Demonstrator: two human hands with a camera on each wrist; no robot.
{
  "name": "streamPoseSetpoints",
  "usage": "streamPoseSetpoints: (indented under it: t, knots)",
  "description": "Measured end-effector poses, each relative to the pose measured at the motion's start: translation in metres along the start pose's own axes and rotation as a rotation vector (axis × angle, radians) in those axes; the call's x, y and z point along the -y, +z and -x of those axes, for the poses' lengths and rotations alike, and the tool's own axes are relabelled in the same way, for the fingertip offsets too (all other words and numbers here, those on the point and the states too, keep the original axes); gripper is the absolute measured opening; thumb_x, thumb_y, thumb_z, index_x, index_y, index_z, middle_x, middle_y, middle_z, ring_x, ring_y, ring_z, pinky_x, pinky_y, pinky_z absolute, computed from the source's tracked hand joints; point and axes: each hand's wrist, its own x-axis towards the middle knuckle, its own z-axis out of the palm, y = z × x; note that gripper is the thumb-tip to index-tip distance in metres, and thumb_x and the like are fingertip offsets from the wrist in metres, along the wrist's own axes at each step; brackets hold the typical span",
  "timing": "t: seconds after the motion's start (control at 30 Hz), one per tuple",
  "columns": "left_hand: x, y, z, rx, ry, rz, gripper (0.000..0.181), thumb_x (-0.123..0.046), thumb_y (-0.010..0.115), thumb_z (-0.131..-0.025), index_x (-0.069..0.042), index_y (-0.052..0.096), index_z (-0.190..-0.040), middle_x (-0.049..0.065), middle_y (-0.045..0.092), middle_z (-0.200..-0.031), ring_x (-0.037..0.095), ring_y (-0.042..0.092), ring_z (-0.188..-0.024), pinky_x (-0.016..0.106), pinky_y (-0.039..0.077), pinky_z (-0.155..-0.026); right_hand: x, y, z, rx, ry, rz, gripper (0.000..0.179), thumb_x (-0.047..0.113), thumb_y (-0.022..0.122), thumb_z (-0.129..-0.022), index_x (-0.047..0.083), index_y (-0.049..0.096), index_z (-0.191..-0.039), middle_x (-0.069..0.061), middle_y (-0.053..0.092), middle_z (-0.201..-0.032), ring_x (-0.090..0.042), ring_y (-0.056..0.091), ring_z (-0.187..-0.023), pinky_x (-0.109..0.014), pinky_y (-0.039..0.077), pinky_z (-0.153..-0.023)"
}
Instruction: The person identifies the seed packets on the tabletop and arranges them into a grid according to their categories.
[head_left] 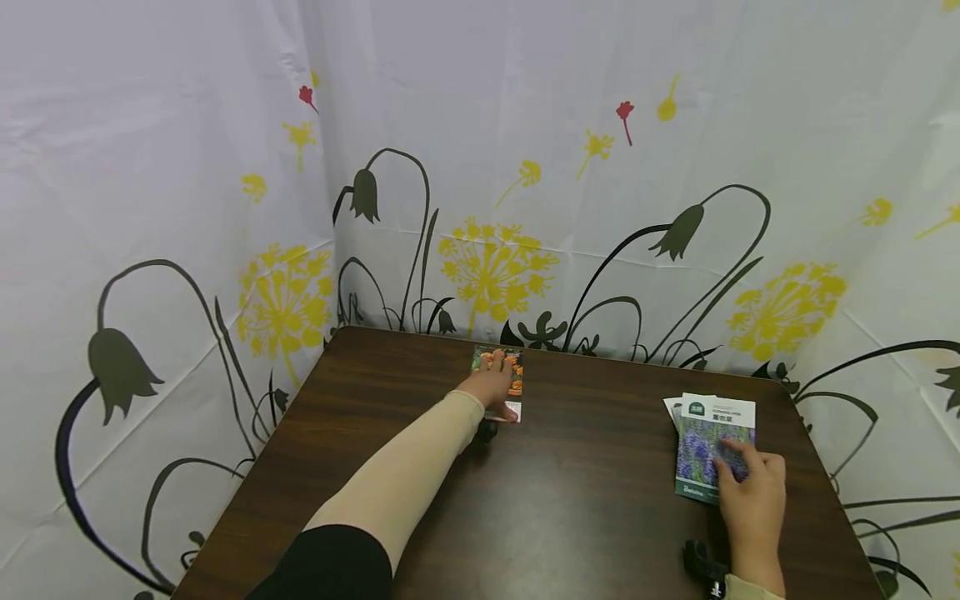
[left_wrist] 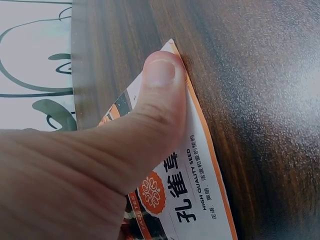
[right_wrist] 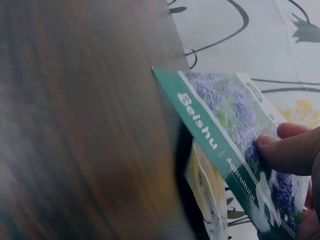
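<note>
My left hand [head_left: 491, 390] rests on a seed packet with orange flowers [head_left: 517, 377], which lies at the table's back edge. The fingers are stretched over its picture, and in the left wrist view the thumb presses near one corner of its white, orange-edged end [left_wrist: 200, 190]. On the right side, my right hand [head_left: 756, 492] pinches a lavender seed packet [head_left: 697, 450] by its right edge, thumb on the printed face. The right wrist view shows this packet tilted and raised off the table. Below it shows part of another packet [right_wrist: 212, 185]; how many lie there is hidden.
The dark wooden table [head_left: 570, 500] reaches back to a white curtain [head_left: 480, 108] printed with flowers, which hangs behind it and along both sides. A black strap device [head_left: 703, 562] sits at my right wrist, and another dark one [head_left: 483, 432] shows beside the left.
</note>
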Motion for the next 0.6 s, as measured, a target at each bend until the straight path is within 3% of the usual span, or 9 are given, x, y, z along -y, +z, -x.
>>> streamPoseSetpoints:
  t: [0.17, 0.37, 0.47, 0.6]
  knots:
    - [-0.004, -0.003, 0.006, -0.001, 0.003, 0.0, 0.127, -0.05, 0.092, -0.086, 0.0, 0.017, -0.174, 0.025, 0.002, -0.183, 0.05, 0.006, -0.17, 0.06, 0.025, -0.135, 0.009, 0.013, 0.006, 0.064, -0.07, -0.035, 0.029, -0.004, 0.083, -0.091, 0.002, 0.08, -0.119, -0.023, 0.055, -0.115, -0.043, 0.057, -0.107, -0.058, 0.043, -0.089]
    - [-0.007, -0.004, 0.011, -0.015, 0.003, -0.013, 0.122, -0.047, 0.091, -0.088, -0.001, 0.018, -0.174, 0.025, 0.005, -0.183, 0.051, 0.01, -0.169, 0.059, 0.027, -0.134, 0.019, 0.031, 0.011, 0.181, -0.222, -0.013, 0.025, -0.004, 0.085, -0.09, 0.005, 0.084, -0.113, -0.02, 0.056, -0.105, -0.037, 0.058, -0.099, -0.055, 0.046, -0.083]
    - [-0.007, -0.004, 0.01, -0.024, 0.0, -0.017, 0.121, -0.047, 0.092, -0.088, -0.001, 0.02, -0.174, 0.026, 0.006, -0.183, 0.051, 0.011, -0.169, 0.06, 0.027, -0.134, 0.021, 0.035, 0.012, 0.224, -0.297, 0.009, 0.024, -0.003, 0.087, -0.087, 0.007, 0.085, -0.109, -0.017, 0.053, -0.099, -0.032, 0.054, -0.089, -0.05, 0.045, -0.076]
    - [-0.004, -0.004, 0.009, -0.019, 0.007, -0.012, 0.124, -0.05, 0.091, -0.087, -0.001, 0.018, -0.174, 0.026, 0.004, -0.183, 0.051, 0.009, -0.169, 0.06, 0.026, -0.135, 0.019, 0.035, 0.013, 0.298, -0.313, 0.045, 0.024, 0.002, 0.088, -0.088, 0.011, 0.086, -0.11, -0.012, 0.046, -0.096, -0.024, 0.042, -0.081, -0.04, 0.037, -0.07]
